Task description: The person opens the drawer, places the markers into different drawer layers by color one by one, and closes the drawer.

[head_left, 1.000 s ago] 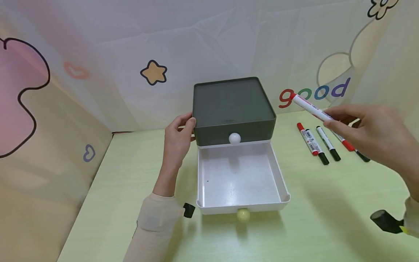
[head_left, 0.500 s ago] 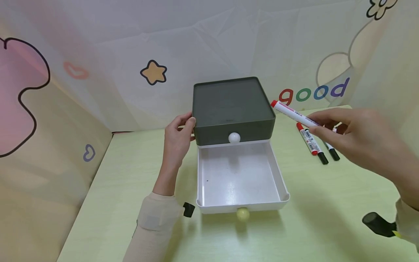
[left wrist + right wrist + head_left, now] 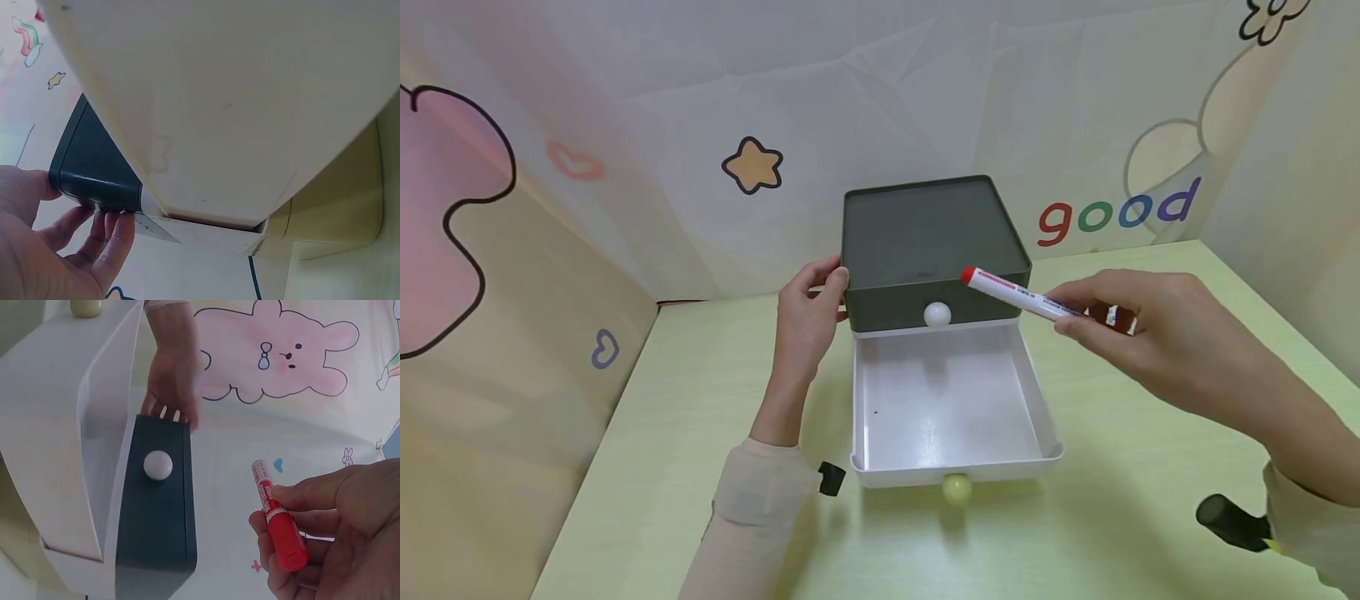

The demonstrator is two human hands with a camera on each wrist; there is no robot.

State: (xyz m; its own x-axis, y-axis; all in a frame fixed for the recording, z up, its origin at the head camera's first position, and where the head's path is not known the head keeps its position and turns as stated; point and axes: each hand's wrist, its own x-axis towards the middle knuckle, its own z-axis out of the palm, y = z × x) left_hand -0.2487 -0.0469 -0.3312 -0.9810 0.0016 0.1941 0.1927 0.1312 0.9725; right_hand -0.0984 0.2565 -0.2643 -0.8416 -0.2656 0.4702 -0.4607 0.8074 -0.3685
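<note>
Right of centre in the head view, the right hand [image 3: 1172, 342] pinched the marker [image 3: 1015, 294], whose red end overlapped the front of the box [image 3: 917, 229]. At centre left, the left hand [image 3: 805, 312] gripped the box's side. The drawer [image 3: 917, 479] stood open below. A loose pinch could have let the marker twist; carried low, it might have knocked the knob [image 3: 937, 314] or drawer wall.

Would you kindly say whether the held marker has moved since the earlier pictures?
Yes: in the head view, the red-white marker moved left and down, now overlapping the dark drawer unit.
</note>
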